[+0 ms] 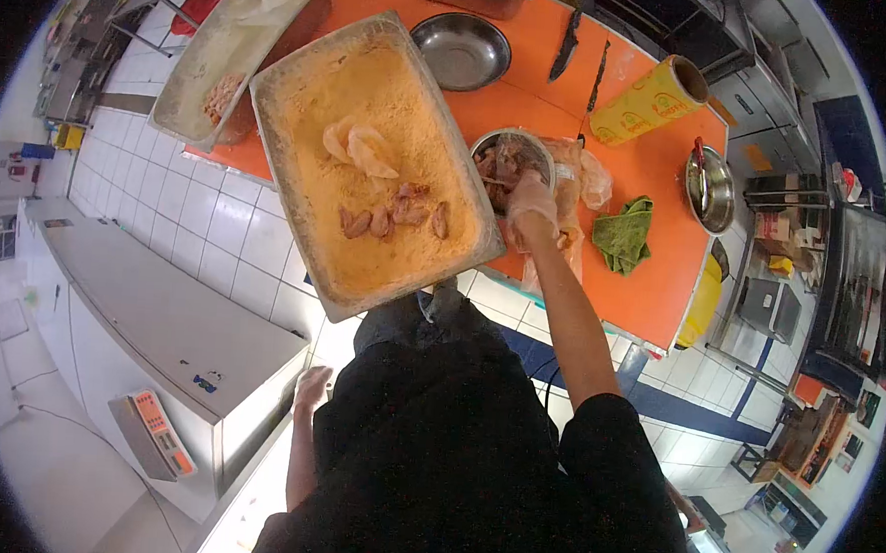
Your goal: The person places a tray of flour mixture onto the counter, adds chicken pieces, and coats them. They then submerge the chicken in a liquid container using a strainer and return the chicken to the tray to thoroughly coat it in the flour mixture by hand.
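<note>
My right hand [532, 203], in a clear plastic glove, reaches into a round metal bowl [478, 144]. Its fingers are closed among the dark raw meat pieces [505, 166], which partly hide the fingertips. Left of the bowl, a large rectangular tray [488, 241] holds orange-yellow breading [358, 82]. Several dark meat pieces [406, 213] lie apart on the breading, below a pale, limp translucent heap [360, 148] whose kind I cannot make out. Down at my side hangs my left hand [313, 385], loosely open and away from the table, with nothing visible in it.
The orange table [643, 277] carries an empty metal bowl [461, 52], a knife [566, 45], a yellow roll [653, 99], plastic bags [569, 218] and a green cloth [623, 235]. A long tub [225, 35] stands at left. A white freezer [171, 302] flanks me on the left.
</note>
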A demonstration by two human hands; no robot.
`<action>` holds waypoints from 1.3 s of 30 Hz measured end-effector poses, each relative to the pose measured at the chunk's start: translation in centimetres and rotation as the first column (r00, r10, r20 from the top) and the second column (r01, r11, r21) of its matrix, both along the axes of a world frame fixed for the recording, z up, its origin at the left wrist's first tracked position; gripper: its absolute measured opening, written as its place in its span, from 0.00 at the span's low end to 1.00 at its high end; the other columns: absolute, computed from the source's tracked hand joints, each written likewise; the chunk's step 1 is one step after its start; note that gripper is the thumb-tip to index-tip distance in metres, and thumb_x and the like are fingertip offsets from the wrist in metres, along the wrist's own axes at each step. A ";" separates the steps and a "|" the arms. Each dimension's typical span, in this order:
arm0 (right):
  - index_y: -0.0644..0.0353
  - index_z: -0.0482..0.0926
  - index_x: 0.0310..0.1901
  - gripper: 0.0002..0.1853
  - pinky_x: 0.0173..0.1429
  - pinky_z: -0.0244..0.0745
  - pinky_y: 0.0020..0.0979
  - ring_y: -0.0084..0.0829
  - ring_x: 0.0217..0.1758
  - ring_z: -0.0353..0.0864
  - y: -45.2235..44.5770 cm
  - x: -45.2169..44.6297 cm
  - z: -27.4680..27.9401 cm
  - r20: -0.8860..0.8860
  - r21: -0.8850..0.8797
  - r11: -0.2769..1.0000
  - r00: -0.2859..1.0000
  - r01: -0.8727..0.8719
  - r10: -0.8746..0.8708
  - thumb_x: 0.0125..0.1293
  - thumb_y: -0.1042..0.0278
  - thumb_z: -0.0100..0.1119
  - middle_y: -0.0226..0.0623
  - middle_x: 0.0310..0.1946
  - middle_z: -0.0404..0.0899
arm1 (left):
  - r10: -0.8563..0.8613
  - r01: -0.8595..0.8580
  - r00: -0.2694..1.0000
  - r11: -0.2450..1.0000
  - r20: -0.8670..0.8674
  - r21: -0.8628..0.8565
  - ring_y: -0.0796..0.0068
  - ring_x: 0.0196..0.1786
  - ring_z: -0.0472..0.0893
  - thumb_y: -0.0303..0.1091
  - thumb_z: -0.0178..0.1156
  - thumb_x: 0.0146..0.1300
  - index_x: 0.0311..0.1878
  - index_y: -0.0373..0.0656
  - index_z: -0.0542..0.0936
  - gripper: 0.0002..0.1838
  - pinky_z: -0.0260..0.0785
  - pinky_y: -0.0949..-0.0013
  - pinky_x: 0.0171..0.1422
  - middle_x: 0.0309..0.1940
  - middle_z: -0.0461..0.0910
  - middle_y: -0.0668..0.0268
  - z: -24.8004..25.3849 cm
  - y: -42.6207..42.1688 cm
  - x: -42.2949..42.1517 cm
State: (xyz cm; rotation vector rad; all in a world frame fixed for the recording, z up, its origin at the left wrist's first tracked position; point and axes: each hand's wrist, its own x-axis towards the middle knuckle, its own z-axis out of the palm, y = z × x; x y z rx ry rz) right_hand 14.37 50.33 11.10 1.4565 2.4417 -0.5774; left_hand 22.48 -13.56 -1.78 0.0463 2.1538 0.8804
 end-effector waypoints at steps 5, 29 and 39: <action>0.67 0.77 0.46 0.14 0.51 0.79 0.42 0.41 0.40 0.84 5.5 2.4 -1.2 -0.389 -0.344 0.917 0.919 -0.202 0.057 0.64 0.66 0.60 0.46 0.42 0.84 | -0.060 0.060 0.998 0.997 -0.011 -0.047 0.69 0.41 0.84 0.47 0.63 0.64 0.52 0.35 0.82 0.24 0.74 0.66 0.49 0.47 0.83 0.60 1.1 1.5 -1.1; 0.61 0.80 0.47 0.12 0.65 0.72 0.38 0.40 0.63 0.77 0.6 -1.0 2.9 0.159 -0.025 0.735 0.723 -0.678 0.673 0.60 0.75 0.57 0.48 0.55 0.79 | 0.006 0.001 0.991 0.999 -0.134 0.052 0.70 0.42 0.84 0.47 0.64 0.65 0.51 0.37 0.82 0.22 0.77 0.66 0.47 0.45 0.83 0.59 0.2 -1.2 0.7; 0.64 0.79 0.47 0.11 0.54 0.75 0.28 0.32 0.42 0.81 3.3 -1.6 -2.7 -0.024 0.298 0.600 0.623 -0.742 0.782 0.63 0.73 0.61 0.38 0.37 0.80 | 0.157 -0.154 0.985 0.987 0.065 -0.054 0.71 0.36 0.85 0.44 0.65 0.63 0.49 0.39 0.83 0.19 0.78 0.67 0.42 0.40 0.85 0.61 -2.5 -2.4 3.4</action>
